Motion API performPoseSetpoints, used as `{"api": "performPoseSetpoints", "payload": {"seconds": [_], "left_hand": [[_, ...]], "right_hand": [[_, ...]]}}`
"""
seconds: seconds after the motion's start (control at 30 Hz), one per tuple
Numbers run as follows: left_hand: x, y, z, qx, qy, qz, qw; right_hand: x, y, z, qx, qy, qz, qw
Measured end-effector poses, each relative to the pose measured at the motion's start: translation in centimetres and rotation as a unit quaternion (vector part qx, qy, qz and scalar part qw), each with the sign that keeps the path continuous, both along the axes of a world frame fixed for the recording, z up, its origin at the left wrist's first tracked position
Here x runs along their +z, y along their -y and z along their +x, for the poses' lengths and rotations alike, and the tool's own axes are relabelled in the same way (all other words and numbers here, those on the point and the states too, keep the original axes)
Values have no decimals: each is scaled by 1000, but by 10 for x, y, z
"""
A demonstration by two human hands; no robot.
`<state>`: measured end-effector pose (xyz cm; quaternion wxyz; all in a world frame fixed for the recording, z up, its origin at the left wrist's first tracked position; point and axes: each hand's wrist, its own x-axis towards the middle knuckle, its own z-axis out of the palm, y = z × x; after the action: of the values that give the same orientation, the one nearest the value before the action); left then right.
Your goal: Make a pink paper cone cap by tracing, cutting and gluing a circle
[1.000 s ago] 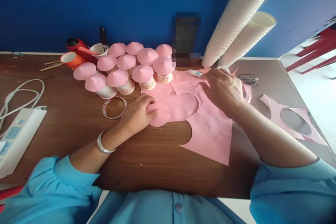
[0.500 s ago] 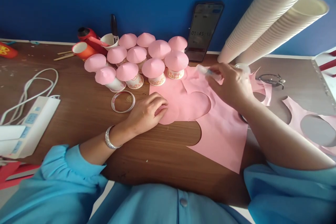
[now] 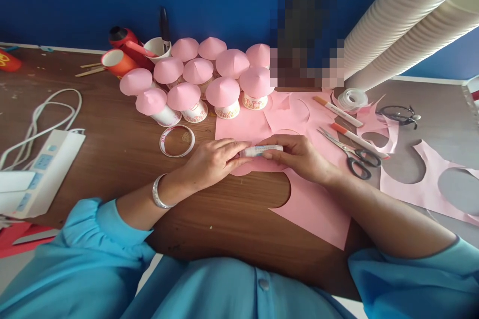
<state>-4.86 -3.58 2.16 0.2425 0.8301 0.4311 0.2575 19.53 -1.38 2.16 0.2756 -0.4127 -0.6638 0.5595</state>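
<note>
Head view: at the far left a white power strip [image 3: 41, 169] is seen on the brown worktop [image 3: 112, 174]. Further in, a tape ring [image 3: 177, 140] lies flat just in front of a cluster of pink-capped paper cups [image 3: 222, 97]. The left hand [image 3: 211, 162] is curled, its fingertips pinched on the left end of a white glue stick [image 3: 262, 150], which is held level just above a pink paper circle [image 3: 243, 172] at the near edge of a cut pink sheet [image 3: 314, 204]. The stick's right end is gripped by the right hand [image 3: 299, 158], thumb and fingers pressed together around it. To the right, scissors [image 3: 352, 154] and two pens [image 3: 339, 111] are laid on the pink paper, and stacked white cups [image 3: 404, 15] are leaned against the blue wall [image 3: 224, 0].
</note>
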Motion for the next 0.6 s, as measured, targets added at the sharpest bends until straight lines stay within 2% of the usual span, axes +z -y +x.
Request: {"api": "performPoseSetpoints", "payload": {"seconds": [0.07, 0.13, 0.23, 0.3, 0.37, 0.43, 0.5, 0.57, 0.6], "left_hand": [[2, 0, -4, 16, 6, -19, 1000], [8, 0, -13, 65, 24, -55, 996], [17, 1, -28, 138, 108, -175, 969], [21, 4, -35, 126, 181, -275, 936], [21, 7, -37, 87, 203, -310, 925], [17, 10, -33, 51, 149, -249, 956], [10, 11, -28, 27, 62, -135, 989], [6, 11, -24, 14, 18, -45, 999], [5, 11, -22, 13, 15, -29, 999]], "right_hand": [[3, 1, 5, -14, -4, 9, 1000], [7, -1, 14, -64, 0, 17, 998], [9, -6, 31, -172, -13, 47, 984], [8, -8, 36, -202, -32, 55, 977], [9, -7, 32, -197, -32, 48, 979], [12, -4, 22, -174, -5, 39, 984], [17, 0, 11, -146, 29, 36, 988], [21, 2, 3, -121, 26, 24, 992], [22, 2, 0, -112, 6, 10, 994]]}}
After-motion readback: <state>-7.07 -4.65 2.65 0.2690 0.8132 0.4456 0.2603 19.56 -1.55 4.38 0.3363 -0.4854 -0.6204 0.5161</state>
